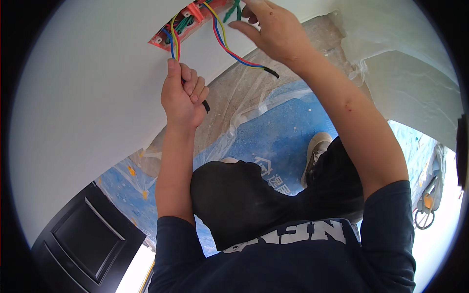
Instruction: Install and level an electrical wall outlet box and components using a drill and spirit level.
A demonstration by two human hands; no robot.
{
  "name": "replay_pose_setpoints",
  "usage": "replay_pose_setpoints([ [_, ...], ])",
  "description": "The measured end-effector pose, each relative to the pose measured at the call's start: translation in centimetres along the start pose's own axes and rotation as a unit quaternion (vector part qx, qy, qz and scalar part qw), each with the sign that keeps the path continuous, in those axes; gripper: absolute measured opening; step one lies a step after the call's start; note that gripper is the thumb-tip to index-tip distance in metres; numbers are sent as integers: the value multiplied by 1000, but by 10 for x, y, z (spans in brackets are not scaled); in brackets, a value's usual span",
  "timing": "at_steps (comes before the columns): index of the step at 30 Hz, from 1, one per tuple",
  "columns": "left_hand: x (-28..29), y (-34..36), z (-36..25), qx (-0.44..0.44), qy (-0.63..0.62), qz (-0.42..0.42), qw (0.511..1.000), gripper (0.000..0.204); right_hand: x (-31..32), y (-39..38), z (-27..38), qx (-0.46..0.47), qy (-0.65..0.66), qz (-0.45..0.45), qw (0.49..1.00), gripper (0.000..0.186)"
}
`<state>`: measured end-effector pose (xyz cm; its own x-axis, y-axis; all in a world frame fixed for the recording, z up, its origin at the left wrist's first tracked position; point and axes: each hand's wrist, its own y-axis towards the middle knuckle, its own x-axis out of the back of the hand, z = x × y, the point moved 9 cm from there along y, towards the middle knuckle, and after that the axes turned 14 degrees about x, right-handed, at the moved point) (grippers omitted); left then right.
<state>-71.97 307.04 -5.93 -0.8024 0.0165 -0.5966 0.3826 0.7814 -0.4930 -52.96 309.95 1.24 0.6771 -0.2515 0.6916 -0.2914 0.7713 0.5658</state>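
My left hand (183, 93) is closed around a bundle of yellow, blue and red wires (176, 41), whose black-wrapped end (206, 106) sticks out below the fist. The bundle comes out of a red-orange wall box (168, 33) set in the white wall. A second bundle of wires (225, 45) hangs loose from the box, with a black-wrapped tip (271, 72). My right hand (266, 24) is at the top edge, thumb held apart from the fingers, beside blurred green wires (234, 12). The upper edge cuts off some fingertips, so their contact with the green wires is unclear.
A white wall (93, 97) fills the left. Clear plastic sheeting (259, 105) and blue floor covering (268, 127) lie below, around my shoe (317, 151). A dark panelled door (88, 234) stands lower left. Scissor-like handles (424, 219) show at the right.
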Motion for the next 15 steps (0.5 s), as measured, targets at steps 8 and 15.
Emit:
replay_pose_setpoints([
  [8,3,-1,-1,7,11,9,1000,41,-2,16,15,174,-51,0,983,32],
  [15,-3,-4,-1,8,-3,21,1000,41,-23,33,-21,120,-103,-26,987,31],
])
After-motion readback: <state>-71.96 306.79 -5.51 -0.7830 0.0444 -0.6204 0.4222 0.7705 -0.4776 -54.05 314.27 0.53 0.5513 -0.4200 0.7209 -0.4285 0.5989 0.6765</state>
